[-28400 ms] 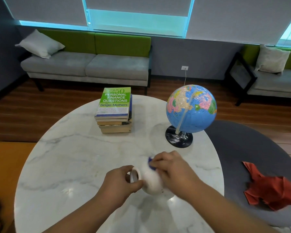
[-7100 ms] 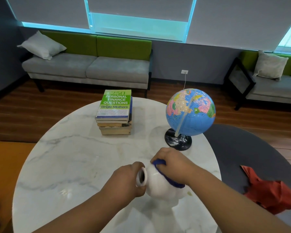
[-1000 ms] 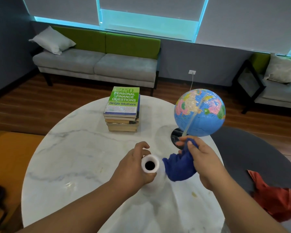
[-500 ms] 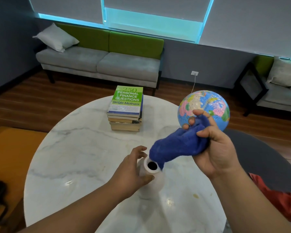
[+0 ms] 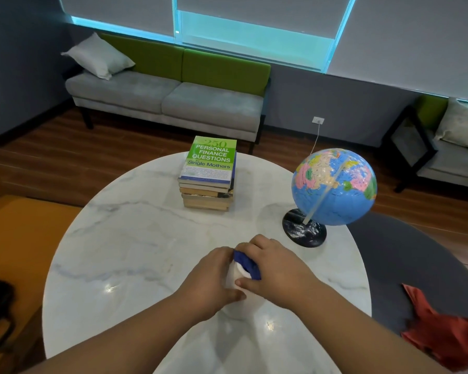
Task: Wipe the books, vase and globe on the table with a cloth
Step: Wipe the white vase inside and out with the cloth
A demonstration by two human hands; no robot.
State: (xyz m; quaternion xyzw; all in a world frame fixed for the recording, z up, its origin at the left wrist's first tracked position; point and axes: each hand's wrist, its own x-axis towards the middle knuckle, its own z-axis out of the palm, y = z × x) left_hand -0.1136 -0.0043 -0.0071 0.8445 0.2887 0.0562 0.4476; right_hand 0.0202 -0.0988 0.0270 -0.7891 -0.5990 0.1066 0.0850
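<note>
A white vase [image 5: 234, 276] stands on the round marble table [image 5: 125, 252] near its front, mostly covered by both hands. My left hand [image 5: 210, 279] wraps around its left side. My right hand [image 5: 274, 268] presses a blue cloth [image 5: 247, 264] onto the vase's top. A stack of books [image 5: 208, 174] with a green cover on top sits at the far middle of the table. The blue globe [image 5: 334, 186] on its black base [image 5: 304, 229] stands at the table's right side, beyond my right hand.
A crumpled red cloth [image 5: 443, 333] lies on a dark grey seat [image 5: 405, 263] right of the table. A grey and green sofa [image 5: 168, 95] stands behind the table, another seat [image 5: 449, 155] at far right. An orange seat [image 5: 19, 233] is at left.
My right hand was raised with the blue cloth in front of the globe; it has come down and now presses the cloth onto the vase's top. My left hand stays on the vase.
</note>
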